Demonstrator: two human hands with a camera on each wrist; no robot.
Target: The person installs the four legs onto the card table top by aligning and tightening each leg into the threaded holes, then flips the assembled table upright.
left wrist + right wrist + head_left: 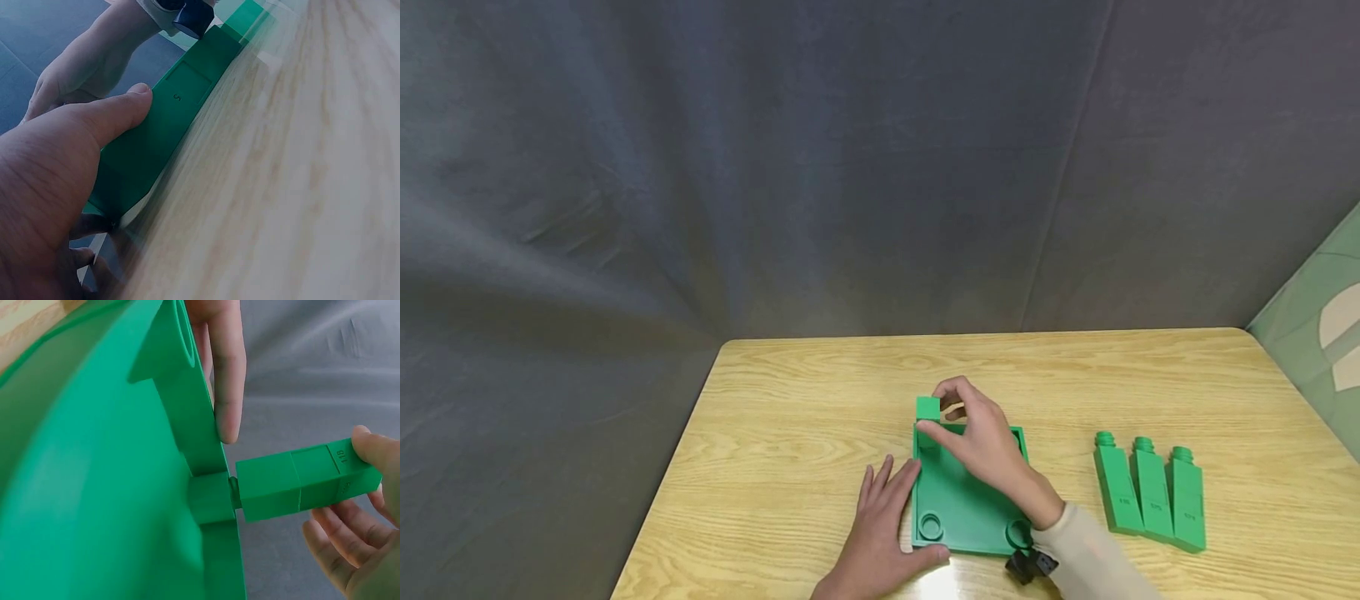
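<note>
A green square tray-like panel with raised walls and round corner sockets lies on the table. My left hand holds its near left corner, fingers along the left wall and thumb on the near wall. My right hand holds a green square leg upright at the far left corner. In the right wrist view the leg lines up with the corner socket, a sliver of its threaded neck showing between them. The thumb and fingers are around the leg's free end.
Three more green legs with threaded ends lie side by side on the wooden table, right of the panel. A dark grey curtain hangs behind the table. A small black device is at the right wrist.
</note>
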